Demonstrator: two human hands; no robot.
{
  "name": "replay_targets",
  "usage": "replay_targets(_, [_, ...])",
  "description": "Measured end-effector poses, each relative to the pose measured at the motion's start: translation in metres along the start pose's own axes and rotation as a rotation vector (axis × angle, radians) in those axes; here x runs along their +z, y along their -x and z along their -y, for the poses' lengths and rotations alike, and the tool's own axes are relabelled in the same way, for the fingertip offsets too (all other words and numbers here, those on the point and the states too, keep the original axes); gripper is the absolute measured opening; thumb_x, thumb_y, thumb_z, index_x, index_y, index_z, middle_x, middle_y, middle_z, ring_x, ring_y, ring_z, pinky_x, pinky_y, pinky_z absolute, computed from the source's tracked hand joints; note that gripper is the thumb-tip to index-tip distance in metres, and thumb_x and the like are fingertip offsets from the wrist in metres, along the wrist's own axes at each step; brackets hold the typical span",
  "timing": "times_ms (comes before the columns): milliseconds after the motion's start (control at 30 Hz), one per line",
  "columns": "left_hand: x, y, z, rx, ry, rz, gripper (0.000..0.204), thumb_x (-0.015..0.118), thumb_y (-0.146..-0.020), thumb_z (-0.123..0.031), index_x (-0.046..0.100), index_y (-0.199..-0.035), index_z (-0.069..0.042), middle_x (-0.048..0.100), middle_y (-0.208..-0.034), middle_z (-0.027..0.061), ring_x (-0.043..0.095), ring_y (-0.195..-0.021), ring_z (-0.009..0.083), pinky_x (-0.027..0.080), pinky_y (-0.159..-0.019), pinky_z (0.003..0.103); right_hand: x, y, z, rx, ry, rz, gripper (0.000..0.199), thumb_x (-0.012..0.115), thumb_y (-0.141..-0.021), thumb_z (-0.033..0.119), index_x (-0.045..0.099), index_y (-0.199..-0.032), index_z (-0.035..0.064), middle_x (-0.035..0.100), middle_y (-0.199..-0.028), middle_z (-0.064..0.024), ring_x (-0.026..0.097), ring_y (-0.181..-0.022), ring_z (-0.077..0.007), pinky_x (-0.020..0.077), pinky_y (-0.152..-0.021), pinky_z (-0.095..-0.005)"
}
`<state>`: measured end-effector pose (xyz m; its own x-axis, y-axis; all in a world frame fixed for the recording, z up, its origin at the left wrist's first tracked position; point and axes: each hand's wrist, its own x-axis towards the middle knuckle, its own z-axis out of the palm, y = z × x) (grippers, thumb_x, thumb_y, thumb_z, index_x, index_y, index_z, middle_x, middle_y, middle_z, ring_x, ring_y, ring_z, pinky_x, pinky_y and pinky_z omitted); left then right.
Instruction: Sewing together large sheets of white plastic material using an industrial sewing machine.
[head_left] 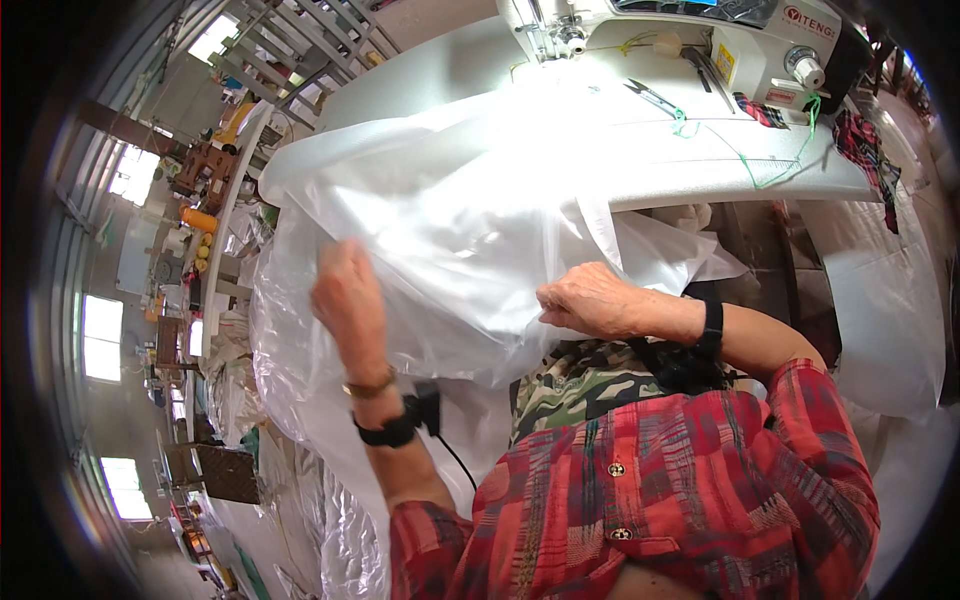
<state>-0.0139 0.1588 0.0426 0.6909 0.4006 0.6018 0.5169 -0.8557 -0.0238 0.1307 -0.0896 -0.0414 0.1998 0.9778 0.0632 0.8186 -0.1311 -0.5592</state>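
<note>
Now, a broad white translucent sheet [440,260] is seen draped over the white table [700,172] and down past its front edge, its far part washed out by the glare beneath the sewing machine [690,38]. On one side, a bit of it looks to be gripped by the right hand [585,300], the fingers curled in tight. Across from it, the left hand [350,295] is caught in a blur over the sheet, fist-like, and whether anything is pinched in there cannot be told.

So, how is this best handled? Evenly, it would seem: thin, slippery-looking stuff like this is better drawn from both sides at once, so that the creases between the hands are pulled flat rather than just pushed across. A light pinch is to be preferred to a hard tug, since puckers look easily made. The narrow white strip [600,235] near the right hand should be laid straight, not trapped under a fold. And care is called for at upper right: pointed snips [655,99] and a tangle of green thread [683,126] are seen on the table, where a loose edge could be snagged.
</note>
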Motion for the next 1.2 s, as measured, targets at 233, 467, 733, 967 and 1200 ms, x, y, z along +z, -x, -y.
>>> replay_targets(233, [0.036,-0.12,0.054,0.151,-0.097,-0.099,0.017,0.051,-0.095,-0.016,0.059,-0.089,-0.003,0.062,-0.091,0.0158,0.063,-0.086,0.0376,0.05,-0.073,0.048,-0.005,0.012,0.021,-0.157,-0.388,-0.018,0.023,0.066,-0.089,0.023,0.062,-0.083,0.0017,0.064,-0.07,-0.0172,0.064,-0.07,-0.0364,0.0494,-0.064,-0.0445])
replay_targets(467, [0.083,-0.14,0.096,0.04,-0.185,0.002,0.014,0.052,-0.093,-0.013,0.061,-0.094,-0.003,0.064,-0.102,0.0166,0.064,-0.094,0.0395,0.051,-0.079,0.05,-0.014,0.029,0.045,-0.414,-0.49,0.166,0.02,0.062,-0.092,0.023,0.063,-0.091,0.0025,0.065,-0.076,-0.0166,0.064,-0.071,-0.0352,0.0494,-0.064,-0.0416])
replay_targets(733, [-0.005,-0.09,-0.002,0.39,-0.051,-0.241,0.032,0.058,-0.089,-0.002,0.059,-0.121,-0.006,0.062,-0.11,0.0167,0.068,-0.09,0.0318,0.055,-0.07,0.038,-0.014,0.022,0.054,-0.42,-0.262,0.152,0.026,0.062,-0.092,0.027,0.06,-0.095,0.0014,0.065,-0.073,-0.0165,0.065,-0.067,-0.0346,0.0507,-0.063,-0.0423])
replay_targets(967, [-0.027,0.024,-0.079,0.272,0.937,0.874,0.034,0.068,-0.091,-0.026,0.065,-0.111,0.002,0.072,-0.094,0.0098,0.068,-0.081,0.0152,0.052,-0.068,0.027,-0.017,0.018,0.075,-0.592,-0.001,0.104,0.021,0.061,-0.088,0.022,0.057,-0.088,0.0006,0.062,-0.069,-0.012,0.066,-0.065,-0.029,0.0504,-0.06,-0.0422])
replay_targets(1200, [0.01,0.054,-0.075,-0.249,1.483,1.094,0.059,0.069,-0.088,-0.028,0.047,-0.133,0.002,0.07,-0.087,0.0092,0.064,-0.073,0.011,0.048,-0.064,0.022,0.001,0.016,0.07,-0.674,0.031,0.185,0.018,0.059,-0.085,0.017,0.056,-0.098,0.0042,0.062,-0.093,-0.0105,0.066,-0.08,-0.0242,0.0496,-0.07,-0.0412])
